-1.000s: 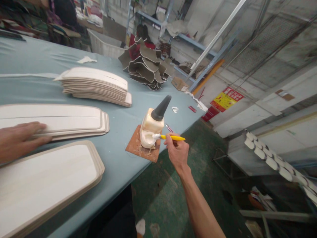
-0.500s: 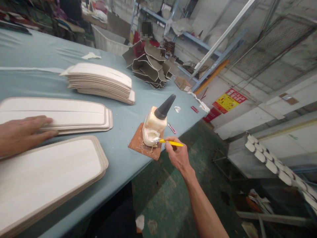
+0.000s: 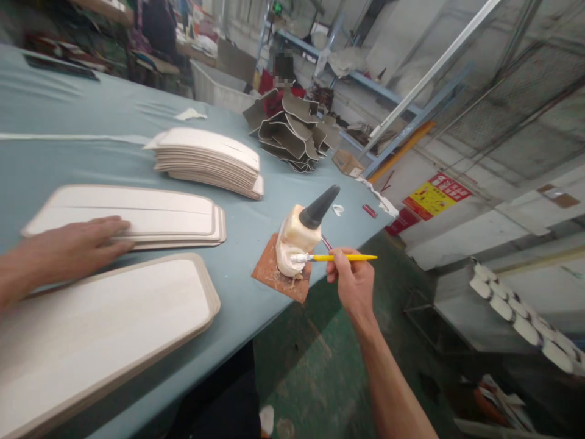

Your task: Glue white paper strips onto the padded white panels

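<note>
My right hand (image 3: pixel 355 281) pinches a yellow-handled brush (image 3: pixel 347 258) near the table's right edge. The white-coated bristles are at the opening cut in the side of a cream plastic bottle (image 3: pixel 289 235) with a dark cone-shaped nozzle (image 3: pixel 319 207). White paste shows around that opening. Under the bottle lies a brown square board (image 3: pixel 265 268). My left hand (image 3: pixel 91 241) rests with outstretched fingers on a short stack of pale rounded panels (image 3: pixel 183 213). Closer to me lies a larger stack of panels (image 3: pixel 137 317).
Farther back on the blue-green table (image 3: pixel 114 107) stands a taller panel stack (image 3: pixel 210 161). Dark curved sheets (image 3: pixel 292 131) are heaped at the far end, with a person behind them. A cutter (image 3: pixel 326 242) lies behind the bottle, and a small red object (image 3: pixel 370 211) near the edge.
The view has shifted, so the table items appear farther right. My right hand has drawn back slightly, showing more of the brush, whose bristles stay at the opening. My left hand remains on the panels.
</note>
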Available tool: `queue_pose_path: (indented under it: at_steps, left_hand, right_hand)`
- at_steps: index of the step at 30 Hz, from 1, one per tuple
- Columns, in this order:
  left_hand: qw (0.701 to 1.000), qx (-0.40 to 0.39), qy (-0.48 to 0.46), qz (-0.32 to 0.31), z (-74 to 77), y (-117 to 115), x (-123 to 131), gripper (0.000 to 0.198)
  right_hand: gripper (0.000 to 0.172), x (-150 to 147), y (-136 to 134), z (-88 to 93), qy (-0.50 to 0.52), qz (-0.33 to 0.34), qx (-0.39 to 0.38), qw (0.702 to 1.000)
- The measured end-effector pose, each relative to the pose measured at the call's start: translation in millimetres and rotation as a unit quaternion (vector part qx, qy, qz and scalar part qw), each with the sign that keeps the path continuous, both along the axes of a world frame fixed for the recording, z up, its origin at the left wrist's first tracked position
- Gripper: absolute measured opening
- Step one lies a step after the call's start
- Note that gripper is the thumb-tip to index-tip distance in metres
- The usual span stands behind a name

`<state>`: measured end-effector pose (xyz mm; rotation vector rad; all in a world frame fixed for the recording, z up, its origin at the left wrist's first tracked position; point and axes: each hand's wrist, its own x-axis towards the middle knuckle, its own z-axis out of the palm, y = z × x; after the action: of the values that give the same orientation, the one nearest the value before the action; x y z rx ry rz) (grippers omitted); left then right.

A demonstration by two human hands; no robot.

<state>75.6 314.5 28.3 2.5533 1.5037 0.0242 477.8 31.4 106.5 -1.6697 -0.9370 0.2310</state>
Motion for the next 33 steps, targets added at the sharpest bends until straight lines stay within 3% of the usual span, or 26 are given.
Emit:
queue_pose_path:
  at_steps: [3, 7, 12, 17, 21, 27, 33]
  left_hand:
    - [0.999, -0.046, 0.009, -0.008, 10.2, -11.8, 0.1, 0.087]
    - [0.999, -0.054, 0.004, 0.003, 17.8, -25.7, -5.2, 0.059]
    - [0.999, -0.041, -0.029, -0.003, 23.3, -37.9, -5.7, 0.048]
    - [0.999, -0.028, -0.046, -0.005, 23.1, -45.6, -2.5, 0.044]
    - [0.998, -0.035, -0.049, -0.011, 22.1, -44.5, -3.6, 0.044]
    - [0.997, -0.062, -0.035, -0.016, 26.9, -39.0, -3.8, 0.042]
    - [0.995, -0.094, -0.011, -0.013, 34.8, -35.8, -2.7, 0.042]
  right_hand:
    - [0.046, -27.6, 37.0, 0.4, 0.105, 0.028, 0.05, 0.993]
    - [0.046, -68.8, 94.0, -0.2, 0.243, 0.082, 0.094, 0.962]
    - [0.053, -122.7, 161.0, -0.7, 0.306, 0.175, 0.076, 0.933]
    - [0.053, -179.1, 215.6, -3.3, 0.258, 0.28, 0.035, 0.924]
    - [0.044, -220.9, 252.8, -13.5, 0.178, 0.344, 0.006, 0.922]
    - [0.031, -268.2, 295.8, -31.4, 0.121, 0.387, -0.036, 0.913]
    - [0.027, -287.1, 318.4, -46.1, 0.077, 0.4, -0.071, 0.911]
